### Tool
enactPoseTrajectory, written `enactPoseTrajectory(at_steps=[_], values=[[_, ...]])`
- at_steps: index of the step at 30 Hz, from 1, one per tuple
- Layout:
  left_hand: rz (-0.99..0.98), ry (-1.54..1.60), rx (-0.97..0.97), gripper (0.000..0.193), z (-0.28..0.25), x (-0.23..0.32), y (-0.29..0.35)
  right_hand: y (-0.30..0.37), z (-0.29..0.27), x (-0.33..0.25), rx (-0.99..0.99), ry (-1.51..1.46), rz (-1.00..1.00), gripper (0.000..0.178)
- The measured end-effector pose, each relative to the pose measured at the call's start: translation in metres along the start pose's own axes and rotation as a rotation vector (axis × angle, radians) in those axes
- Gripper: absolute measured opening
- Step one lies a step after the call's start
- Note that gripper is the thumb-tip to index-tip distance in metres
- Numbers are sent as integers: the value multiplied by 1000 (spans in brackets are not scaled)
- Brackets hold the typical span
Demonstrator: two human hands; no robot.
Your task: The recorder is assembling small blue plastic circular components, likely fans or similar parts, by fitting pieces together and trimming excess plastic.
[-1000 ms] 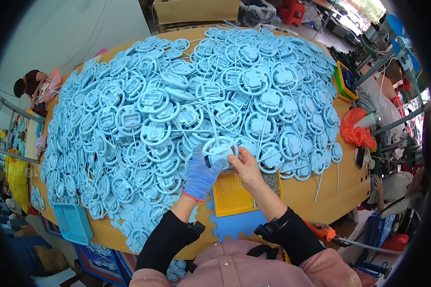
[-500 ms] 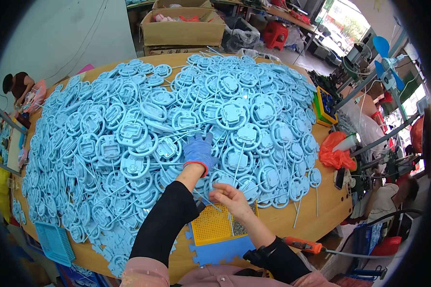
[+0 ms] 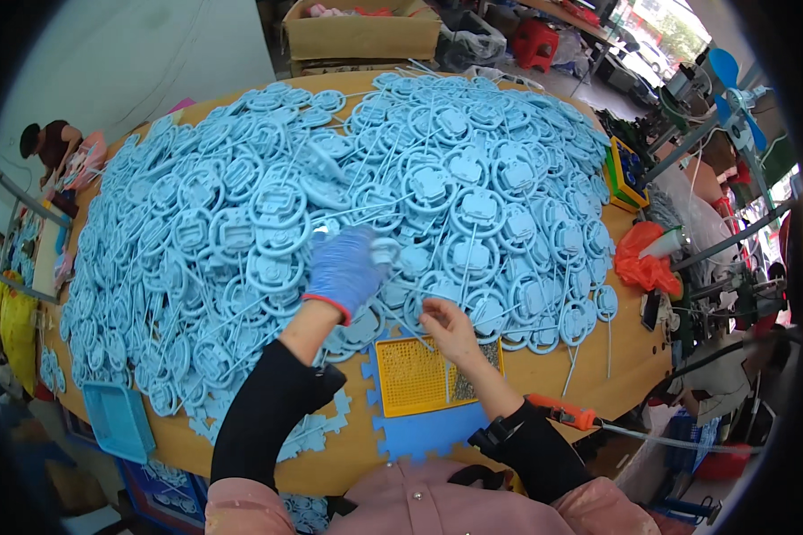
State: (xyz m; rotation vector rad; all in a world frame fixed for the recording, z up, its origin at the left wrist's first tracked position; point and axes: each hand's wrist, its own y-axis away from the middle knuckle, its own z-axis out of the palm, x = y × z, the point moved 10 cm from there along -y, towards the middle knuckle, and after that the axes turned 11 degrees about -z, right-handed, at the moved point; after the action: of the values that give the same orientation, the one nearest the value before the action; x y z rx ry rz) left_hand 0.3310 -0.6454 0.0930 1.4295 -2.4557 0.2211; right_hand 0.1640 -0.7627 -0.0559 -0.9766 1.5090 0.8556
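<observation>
A broad heap of light blue plastic parts (image 3: 477, 209), ring-shaped with a block in the middle and thin rods attached, covers most of the table. My left hand (image 3: 343, 267), in a blue-purple glove with a red cuff, is over the middle of this heap. Its fingertips are blurred and partly hidden, and a light blue piece (image 3: 384, 251) lies against its right side. At the heap's near edge is my bare right hand (image 3: 451, 330), fingers curled in with the thumb close to them. A thin light blue rod runs by its fingertips; whether they hold it is unclear.
Below my right hand, a yellow basket (image 3: 410, 407) with small metal pieces sits on a blue foam mat (image 3: 433, 430). An orange-handled power screwdriver (image 3: 562, 412) lies to the right. A blue basket (image 3: 120, 432) stands at the left edge. Another person (image 3: 53, 147) sits far left.
My left hand has moved left and a little nearer across the heap. The right hand stays above the yellow basket, its fingers curled. The whole view has shifted slightly.
</observation>
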Motion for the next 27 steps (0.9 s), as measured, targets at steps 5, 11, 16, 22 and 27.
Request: enactPoseTrajectory(at_steps=[5, 11, 16, 22, 27], values=[[-280, 840, 360, 41, -88, -147, 103, 8, 5, -14, 4, 246, -167, 33], [-538, 2127, 468, 41, -28, -295, 324, 88, 162, -77, -501, 339, -487, 33], [-700, 2183, 602, 56, 36, -294, 475, 161, 282, -78, -820, 482, -772, 27], [-768, 2198, 760, 53, 59, -307, 524, 164, 317, -75, -933, 619, -727, 17], [-815, 2246, 600, 47, 106, -340, 497, 214, 303, -45, -997, 798, -822, 16]])
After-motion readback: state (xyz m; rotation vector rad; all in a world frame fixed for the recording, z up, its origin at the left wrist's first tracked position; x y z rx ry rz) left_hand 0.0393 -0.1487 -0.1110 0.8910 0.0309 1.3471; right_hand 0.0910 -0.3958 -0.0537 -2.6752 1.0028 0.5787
